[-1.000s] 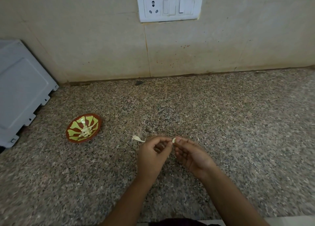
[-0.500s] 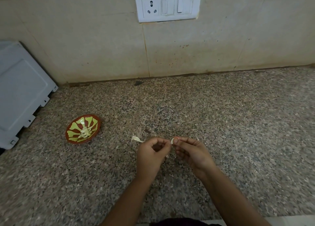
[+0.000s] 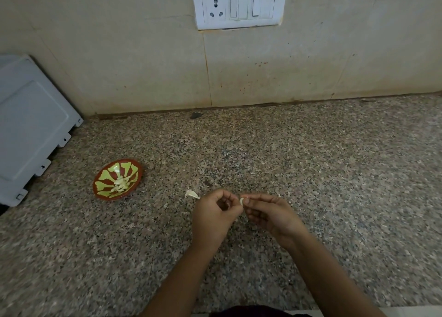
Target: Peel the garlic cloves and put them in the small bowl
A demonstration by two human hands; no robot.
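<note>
— Left hand [image 3: 215,217] and right hand [image 3: 270,215] meet fingertip to fingertip low over the counter [image 3: 311,173], both pinched on one garlic clove [image 3: 242,200].

— Which hand actually has it?

— Right thumb and forefinger clamp it, and only a pale end shows between them. The left thumb and forefinger are curled in against that end (whether they grip skin or the clove itself is too small to tell).

— So which step is this?

— Peeling, I'd say. The clove is in the fingers, not in the small bowl [image 3: 137,167], which sits well apart to the left, near a white appliance [image 3: 31,125].

— Anything in the bowl?

— A little heap of peeled cloves [image 3: 120,185] at its centre, so the job looks some way along. A scrap of peel [image 3: 191,194] lies on the counter just beside the left hand.

— And the next move?

— Probably stripping off whatever skin is left: the right hand holding firm while the left nails tease the husk away. After that comes a reach across to the left, with the release made over the bowl's middle. The dish is shallow, so a careless toss could send the clove skidding out.
</note>
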